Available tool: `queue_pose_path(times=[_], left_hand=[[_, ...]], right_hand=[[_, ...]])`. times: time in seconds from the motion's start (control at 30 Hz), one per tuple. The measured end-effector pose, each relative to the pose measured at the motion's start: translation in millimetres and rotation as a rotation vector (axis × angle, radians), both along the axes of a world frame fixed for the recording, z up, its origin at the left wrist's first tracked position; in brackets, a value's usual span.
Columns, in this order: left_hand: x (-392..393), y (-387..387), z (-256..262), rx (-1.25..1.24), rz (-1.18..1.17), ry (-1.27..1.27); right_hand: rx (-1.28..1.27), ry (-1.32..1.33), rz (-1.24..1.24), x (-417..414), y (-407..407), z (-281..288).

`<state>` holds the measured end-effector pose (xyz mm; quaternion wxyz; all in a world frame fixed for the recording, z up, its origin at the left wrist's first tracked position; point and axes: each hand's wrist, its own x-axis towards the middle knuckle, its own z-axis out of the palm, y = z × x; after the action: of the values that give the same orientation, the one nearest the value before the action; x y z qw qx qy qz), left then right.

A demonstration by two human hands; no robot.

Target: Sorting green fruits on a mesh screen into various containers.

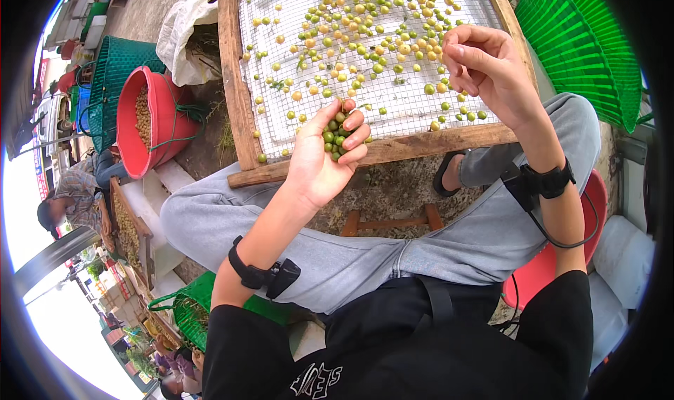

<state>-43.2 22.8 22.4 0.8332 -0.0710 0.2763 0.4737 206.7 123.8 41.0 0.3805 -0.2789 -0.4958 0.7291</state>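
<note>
My left hand (329,152) is palm up over the near edge of a wood-framed wire mesh screen (437,121). Its fingers curl around several small round green fruits (337,134). A reddish-brown fruit (348,104) shows at its fingertips. Above the right part of the screen is my right hand (482,73), its thumb and fingers bent towards each other. Whether anything sits between those fingertips cannot be told. Loose green and yellow fruits (363,20) are scattered across the mesh, densest at the far middle, with bits of leaf among them.
A red tub (179,121) with pale round fruits, a dark green basket (124,68) and a white sack (179,31) stand left. Bright green baskets (579,47) are at right. A person sits left beside a tray (129,226). Below the screen is a low wooden stool (392,222).
</note>
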Motion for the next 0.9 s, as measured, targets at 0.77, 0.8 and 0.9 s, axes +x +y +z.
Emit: queue_pose_path(times=[0.77,0.8,0.9], left_hand=[[13,-12,0,-0.019,-0.229,0.253],[15,-15,0,-0.005,-0.257,0.271],[21,-16,0,-0.021,-0.274,0.417]], right_hand=[[0.711,-0.576,0.122,-41,-39,1],[0.786,-0.576,0.083,-46,-43,-2],[0.823,-0.629,0.156,-51,-45,-3]])
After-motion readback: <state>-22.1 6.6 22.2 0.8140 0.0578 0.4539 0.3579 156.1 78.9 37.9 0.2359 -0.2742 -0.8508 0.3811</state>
